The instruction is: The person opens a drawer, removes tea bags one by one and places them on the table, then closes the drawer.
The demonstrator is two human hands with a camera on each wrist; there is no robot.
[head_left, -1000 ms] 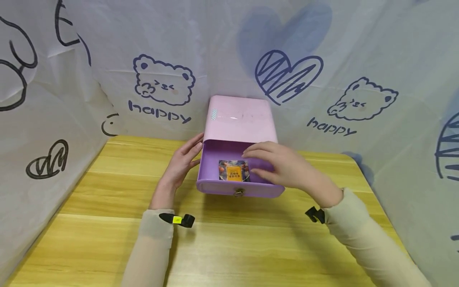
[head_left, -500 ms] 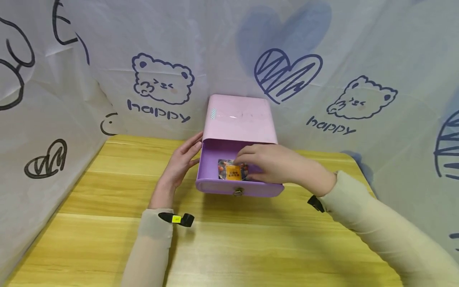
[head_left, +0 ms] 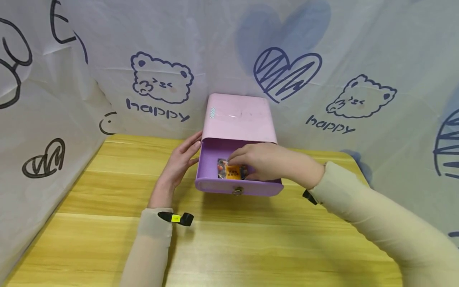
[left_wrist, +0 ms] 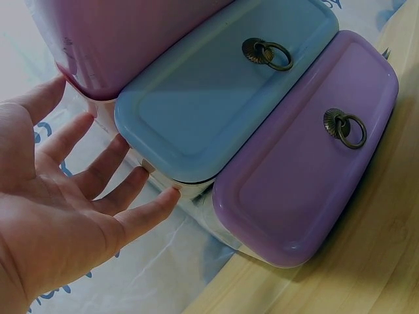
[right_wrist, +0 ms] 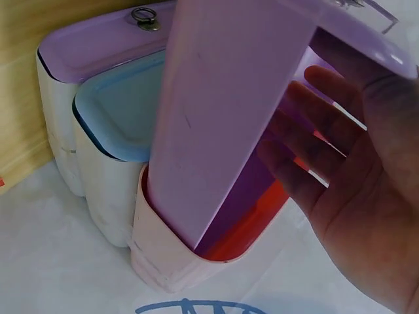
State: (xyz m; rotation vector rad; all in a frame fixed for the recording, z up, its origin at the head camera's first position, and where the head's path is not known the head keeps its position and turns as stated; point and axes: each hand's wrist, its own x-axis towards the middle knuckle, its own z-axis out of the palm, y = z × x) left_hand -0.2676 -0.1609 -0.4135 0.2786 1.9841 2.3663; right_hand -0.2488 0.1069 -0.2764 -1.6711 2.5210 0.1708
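A small drawer cabinet has a pink top tier (head_left: 238,115), whose purple drawer (head_left: 208,163) is pulled out. A flat packet with an orange label (head_left: 233,171) lies in that drawer. My right hand (head_left: 265,161) reaches into the drawer from the right, its fingers and thumb over the packet's right part. In the right wrist view those fingers (right_wrist: 321,127) are spread and slightly bent beyond the drawer's wall; the packet is hidden there. My left hand (head_left: 179,163) rests along the cabinet's left side, its spread fingers (left_wrist: 141,216) at the pale casing in the left wrist view.
Below the pulled-out drawer are a blue drawer (left_wrist: 216,98) and a lower purple drawer (left_wrist: 294,163), both closed, with ring pulls. The cabinet stands on a wooden table (head_left: 229,243) against a white cloth (head_left: 222,40) with drawings. A second cloth wall (head_left: 43,99) bounds the left.
My right hand has moved left and deeper into the drawer, over the packet's right part. The left hand stays at the cabinet's side, and the drawer stays pulled out.
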